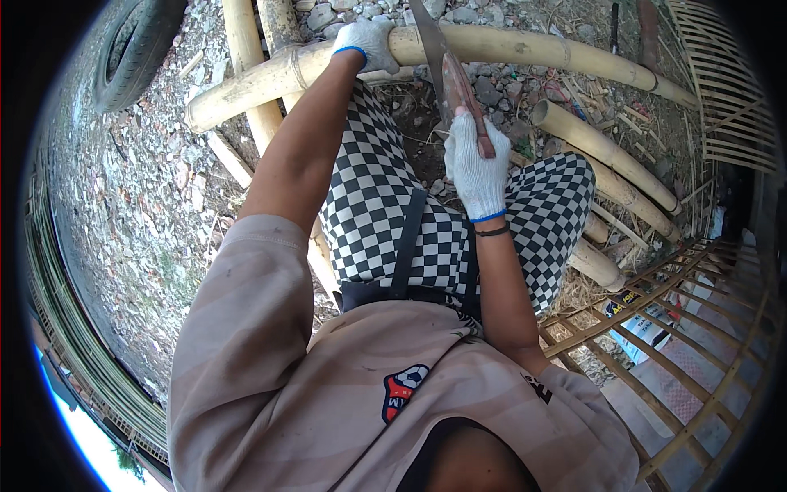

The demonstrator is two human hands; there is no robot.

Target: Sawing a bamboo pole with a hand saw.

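Observation:
A long bamboo pole (525, 47) lies crosswise in front of me, its left part resting over other bamboo lengths (243, 41). My left hand (366, 45), in a white knit glove with a blue cuff, is closed over the top of this pole. Gloved the same way, my right hand (475, 164) grips the worn reddish-brown handle of a hand saw (434, 49). The saw's blade points away from me and crosses the pole just right of my left hand. How deep the blade sits in the bamboo, I cannot tell.
Several cut bamboo pieces (607, 148) lie at the right beside my knee. Slatted bamboo panels stand at the far right (725, 74) and lower right (664, 361). An old tyre (135, 49) lies at the upper left. Stones and bamboo scraps cover the ground (176, 184).

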